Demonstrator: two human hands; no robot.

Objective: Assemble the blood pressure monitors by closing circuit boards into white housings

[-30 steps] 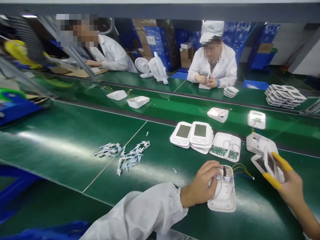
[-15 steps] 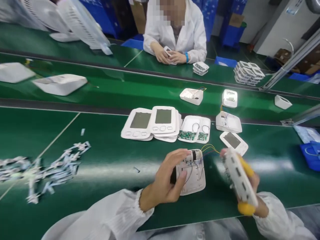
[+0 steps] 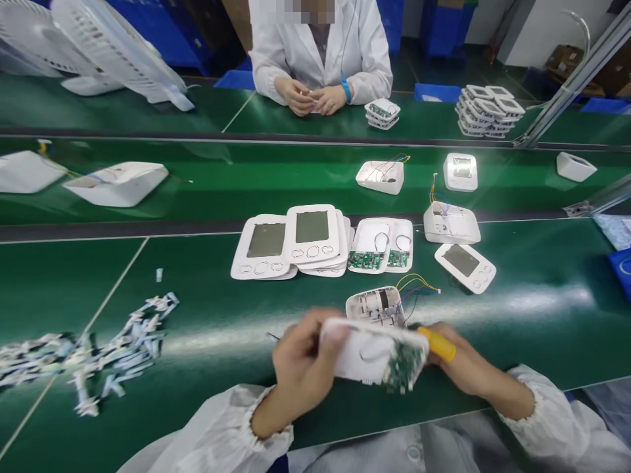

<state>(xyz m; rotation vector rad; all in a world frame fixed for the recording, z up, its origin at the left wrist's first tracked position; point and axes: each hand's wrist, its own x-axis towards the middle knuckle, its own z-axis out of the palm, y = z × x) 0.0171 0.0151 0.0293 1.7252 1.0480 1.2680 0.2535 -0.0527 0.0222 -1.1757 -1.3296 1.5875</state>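
Note:
My left hand point(image 3: 303, 364) grips the left end of a white front panel point(image 3: 362, 355), thumb on top. The panel is tilted above the bench and shows its inner side, with a green circuit board point(image 3: 407, 361) at its right end. At that right end, my right hand point(image 3: 463, 368) closes on the panel's edge; something yellow, seemingly a finger cover point(image 3: 436, 343), is on a finger. Just behind lies an open white housing point(image 3: 377, 305) with a cylindrical part inside and coloured wires point(image 3: 419, 281) trailing right. The panel hides its near part.
Stacked screen panels point(image 3: 311, 226) and board-side-up panels point(image 3: 367, 246) lie ahead. Another housing point(image 3: 451, 223) and a screen panel point(image 3: 466, 266) are to the right. Small pale strips point(image 3: 133, 341) are heaped left. Across the green channel point(image 3: 256, 177), a co-worker point(image 3: 320, 59) sits with hands together.
My right hand has brought the panel left and turned its board side into view. My left hand has left the housing and taken the panel's left end. The view has shifted slightly.

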